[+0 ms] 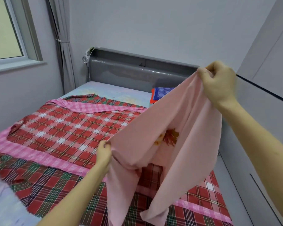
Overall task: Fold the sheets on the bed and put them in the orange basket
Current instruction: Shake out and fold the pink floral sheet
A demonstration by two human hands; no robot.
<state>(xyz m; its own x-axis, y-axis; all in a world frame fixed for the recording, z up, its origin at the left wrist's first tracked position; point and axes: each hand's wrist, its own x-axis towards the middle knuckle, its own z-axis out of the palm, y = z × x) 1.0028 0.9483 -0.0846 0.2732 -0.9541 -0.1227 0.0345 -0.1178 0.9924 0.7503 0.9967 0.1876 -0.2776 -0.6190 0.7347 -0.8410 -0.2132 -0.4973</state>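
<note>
A plain pink sheet (178, 121) with an orange leaf print hangs in the air over the bed. My right hand (219, 82) grips its upper edge, raised high at the right. My left hand (104, 151) pinches another edge lower, near the middle. The sheet drapes loosely between them and its lower end falls toward the bed. Under it, a red plaid sheet (69, 128) with pink checked borders lies spread flat on the mattress. A darker red and green plaid sheet (44, 183) lies nearer to me. No orange basket is in view.
A folded blue and red cloth (160, 93) lies near the grey headboard (137, 69). White cupboard doors (265, 119) run along the bed's right side. A window (5, 30) and a tied grey curtain (62, 46) are at the left.
</note>
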